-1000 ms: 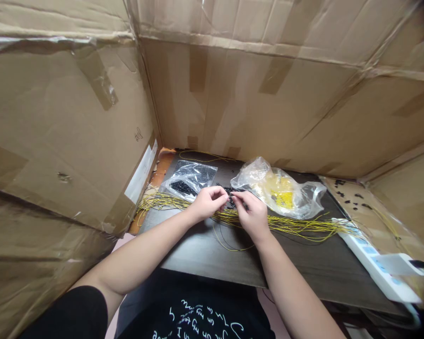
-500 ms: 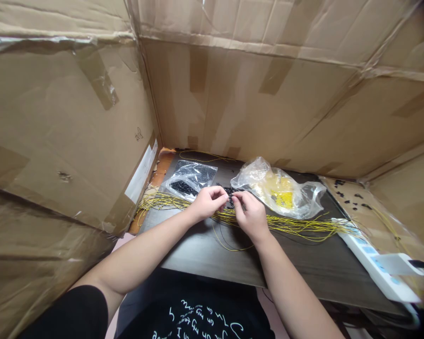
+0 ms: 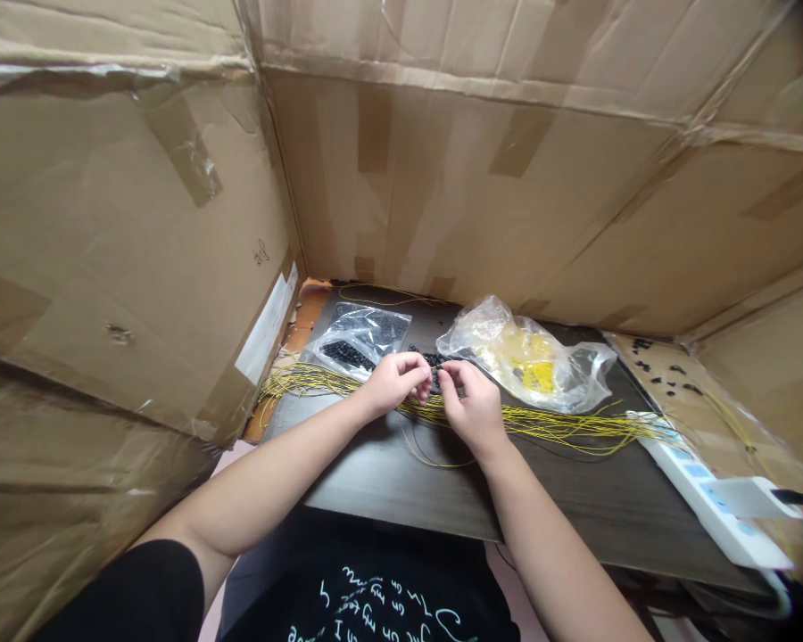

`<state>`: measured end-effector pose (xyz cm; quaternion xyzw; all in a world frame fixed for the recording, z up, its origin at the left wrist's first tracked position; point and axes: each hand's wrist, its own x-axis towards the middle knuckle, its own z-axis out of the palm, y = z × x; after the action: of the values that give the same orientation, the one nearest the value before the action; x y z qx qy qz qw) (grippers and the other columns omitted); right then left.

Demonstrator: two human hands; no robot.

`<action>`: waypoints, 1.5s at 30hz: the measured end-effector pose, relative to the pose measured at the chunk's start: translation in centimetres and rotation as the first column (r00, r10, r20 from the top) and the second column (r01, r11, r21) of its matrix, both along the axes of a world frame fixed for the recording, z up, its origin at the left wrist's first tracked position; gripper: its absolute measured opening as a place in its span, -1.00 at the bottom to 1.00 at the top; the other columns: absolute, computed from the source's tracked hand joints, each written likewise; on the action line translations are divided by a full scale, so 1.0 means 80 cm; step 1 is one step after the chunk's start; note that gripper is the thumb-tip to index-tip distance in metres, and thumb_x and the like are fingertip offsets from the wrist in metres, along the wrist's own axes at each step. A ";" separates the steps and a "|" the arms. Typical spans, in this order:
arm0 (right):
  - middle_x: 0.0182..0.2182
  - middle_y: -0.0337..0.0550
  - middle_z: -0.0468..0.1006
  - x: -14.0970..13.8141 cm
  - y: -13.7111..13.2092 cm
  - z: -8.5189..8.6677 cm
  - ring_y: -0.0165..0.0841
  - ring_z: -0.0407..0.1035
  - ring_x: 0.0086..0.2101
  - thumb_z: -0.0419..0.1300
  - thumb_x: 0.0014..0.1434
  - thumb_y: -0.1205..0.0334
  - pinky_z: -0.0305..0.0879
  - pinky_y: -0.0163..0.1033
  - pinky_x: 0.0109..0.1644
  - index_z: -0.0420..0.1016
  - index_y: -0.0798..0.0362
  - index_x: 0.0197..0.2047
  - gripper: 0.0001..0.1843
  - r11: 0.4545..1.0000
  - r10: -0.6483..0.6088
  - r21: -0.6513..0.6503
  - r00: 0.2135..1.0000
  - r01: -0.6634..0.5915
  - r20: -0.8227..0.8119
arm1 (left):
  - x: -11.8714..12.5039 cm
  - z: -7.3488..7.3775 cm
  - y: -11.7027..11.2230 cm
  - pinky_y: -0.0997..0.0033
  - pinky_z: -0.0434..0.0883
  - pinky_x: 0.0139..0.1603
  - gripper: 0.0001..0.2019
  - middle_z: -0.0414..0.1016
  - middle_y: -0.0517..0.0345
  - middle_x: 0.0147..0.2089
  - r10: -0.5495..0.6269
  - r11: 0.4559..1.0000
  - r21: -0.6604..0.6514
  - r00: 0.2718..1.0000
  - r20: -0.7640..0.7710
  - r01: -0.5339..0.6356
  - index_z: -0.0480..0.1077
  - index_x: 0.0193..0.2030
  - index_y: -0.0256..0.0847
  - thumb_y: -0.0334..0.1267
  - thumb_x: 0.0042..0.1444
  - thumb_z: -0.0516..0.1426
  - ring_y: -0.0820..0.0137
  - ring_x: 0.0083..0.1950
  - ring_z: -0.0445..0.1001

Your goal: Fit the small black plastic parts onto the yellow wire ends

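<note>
Left hand [image 3: 393, 383], right hand [image 3: 474, 410] pinch something tiny over yellow wires [image 3: 542, 426]; desk edge [image 3: 401, 523] well apart.

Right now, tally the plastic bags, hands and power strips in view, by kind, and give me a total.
Clear bag of black parts: 1
Clear bag with yellow contents: 1
Hands, left hand and right hand: 2
White power strip: 1
Total: 5

Makeshift assembly bench, probably in a home or small workroom, though little of the room shows. Taped cardboard panels [image 3: 482, 178] screen the far and left sides of a dark tabletop [image 3: 401, 490]. Loose yellow wires [image 3: 562, 428] cross the table, and a white power strip [image 3: 702, 490] lies at near right.
</note>
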<state>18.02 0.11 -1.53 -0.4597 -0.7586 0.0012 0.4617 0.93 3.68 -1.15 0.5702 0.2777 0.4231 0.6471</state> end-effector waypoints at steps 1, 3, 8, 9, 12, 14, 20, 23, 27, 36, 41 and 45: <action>-0.33 -0.12 0.56 0.001 0.001 0.000 -0.31 0.47 -0.35 0.10 0.38 0.25 0.41 -0.21 -0.27 0.45 0.03 -0.15 -0.89 1.000 -0.001 0.006 1.000 0.001 0.007 | 0.000 0.000 0.000 0.48 0.46 -0.44 -0.67 0.45 0.20 -0.49 0.003 1.000 0.012 1.000 -0.002 -0.003 0.38 -0.42 -0.28 -0.03 0.07 0.26 0.48 -0.51 0.47; -0.31 -0.11 0.56 0.003 0.001 -0.001 -0.29 0.48 -0.33 0.09 0.39 0.26 0.41 -0.20 -0.25 0.45 0.03 -0.14 -0.89 1.000 0.001 0.024 0.999 -0.002 0.039 | 0.001 0.000 0.000 0.48 0.45 -0.44 -0.68 0.43 0.22 -0.50 0.011 0.999 0.032 1.000 0.000 -0.011 0.36 -0.43 -0.27 -0.05 0.08 0.26 0.50 -0.52 0.45; -0.28 -0.06 0.56 0.004 -0.001 0.003 -0.27 0.47 -0.30 0.04 0.41 0.30 0.40 -0.18 -0.21 0.44 0.07 -0.07 -0.84 0.997 0.011 0.073 0.979 -0.026 0.204 | 0.002 -0.001 -0.001 0.49 0.44 -0.43 -0.70 0.42 0.24 -0.51 0.028 0.995 0.096 0.999 -0.026 -0.026 0.35 -0.42 -0.27 -0.07 0.12 0.23 0.51 -0.53 0.43; -0.27 -0.05 0.56 0.004 -0.002 0.004 -0.27 0.47 -0.29 0.03 0.42 0.30 0.40 -0.19 -0.20 0.44 0.07 -0.05 -0.83 0.997 0.018 0.071 0.976 -0.034 0.216 | 0.001 -0.002 -0.001 0.50 0.44 -0.43 -0.71 0.42 0.24 -0.51 0.035 0.993 0.112 0.999 -0.040 -0.031 0.35 -0.42 -0.27 -0.08 0.12 0.23 0.51 -0.53 0.44; -0.26 -0.04 0.56 0.005 -0.002 0.008 -0.26 0.47 -0.28 0.01 0.42 0.33 0.39 -0.19 -0.19 0.44 0.08 -0.02 -0.80 0.997 0.041 0.049 0.968 -0.054 0.249 | 0.000 -0.004 -0.003 0.50 0.45 -0.46 -0.72 0.42 0.25 -0.52 0.059 0.992 0.116 0.994 -0.089 -0.048 0.37 -0.35 -0.25 -0.06 0.15 0.21 0.49 -0.54 0.46; -0.29 -0.05 0.54 0.006 -0.002 0.011 -0.25 0.45 -0.30 -0.01 0.42 0.35 0.37 -0.17 -0.22 0.45 0.10 -0.03 -0.78 0.997 0.037 0.053 0.949 -0.056 0.313 | 0.000 -0.005 -0.004 0.49 0.44 -0.50 -0.70 0.42 0.27 -0.53 0.069 0.992 0.119 0.989 -0.130 -0.053 0.39 -0.28 -0.25 -0.01 0.16 0.21 0.46 -0.56 0.47; -0.21 0.01 0.58 0.015 0.007 0.022 -0.20 0.45 -0.24 -0.04 0.42 0.34 0.41 -0.10 -0.14 0.42 0.09 0.06 -0.73 0.994 0.054 0.069 0.925 -0.086 0.376 | 0.005 -0.005 -0.001 0.40 0.56 -0.44 -0.57 0.38 0.29 -0.53 0.053 0.998 0.042 0.997 -0.054 -0.051 0.36 -0.37 -0.25 0.14 0.10 0.24 0.50 -0.56 0.44; -0.18 0.01 0.58 0.024 0.011 0.029 -0.19 0.46 -0.22 -0.05 0.41 0.34 0.42 -0.08 -0.12 0.41 0.06 0.08 -0.71 0.993 0.052 0.080 0.917 -0.091 0.396 | 0.005 -0.004 0.002 0.38 0.57 -0.44 -0.54 0.38 0.29 -0.48 0.035 0.998 -0.050 0.999 0.003 -0.035 0.35 -0.38 -0.26 0.15 0.04 0.28 0.53 -0.55 0.41; -0.21 0.02 0.58 0.045 0.008 0.045 -0.18 0.44 -0.23 -0.06 0.40 0.37 0.42 -0.09 -0.13 0.41 0.09 0.10 -0.68 0.987 -0.001 0.143 0.871 -0.080 0.492 | 0.003 -0.002 0.005 0.40 0.55 -0.47 -0.55 0.38 0.27 -0.51 0.052 0.994 -0.100 0.998 0.027 -0.049 0.36 -0.40 -0.28 0.13 0.03 0.29 0.52 -0.56 0.42; -0.32 -0.02 0.52 0.146 -0.014 0.094 -0.19 0.39 -0.28 -0.01 0.36 0.37 0.35 -0.13 -0.16 0.45 0.12 0.07 -0.70 0.921 -0.323 0.380 0.713 0.087 0.622 | -0.003 0.004 0.008 0.43 0.51 -0.51 -0.59 0.36 0.27 -0.57 0.092 0.992 -0.094 0.995 0.039 -0.088 0.35 -0.47 -0.27 0.08 0.02 0.27 0.51 -0.60 0.40; -0.34 0.02 0.54 0.209 -0.039 0.117 -0.16 0.41 -0.30 0.03 0.34 0.37 0.30 -0.12 -0.19 0.48 0.09 0.05 -0.71 0.847 -0.505 0.491 0.599 0.204 0.621 | -0.004 0.004 0.010 0.45 0.50 -0.53 -0.60 0.36 0.27 -0.58 0.111 0.991 -0.081 0.993 0.030 -0.108 0.33 -0.50 -0.26 0.06 0.00 0.26 0.51 -0.61 0.40; -0.30 0.09 0.52 0.251 -0.065 0.130 -0.05 0.44 -0.27 -0.05 0.37 0.33 0.22 -0.06 -0.28 0.45 0.03 0.13 -0.63 0.794 -0.608 0.473 0.519 0.382 0.600 | -0.005 0.000 0.014 0.44 0.50 -0.53 -0.62 0.35 0.26 -0.59 0.132 0.989 -0.070 0.991 0.002 -0.132 0.33 -0.50 -0.26 0.04 0.01 0.24 0.51 -0.62 0.39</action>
<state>38.12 -5.12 8.90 -0.5484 -0.7034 -0.4223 0.1618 0.55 4.76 -1.15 0.5261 0.3272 0.4571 0.6381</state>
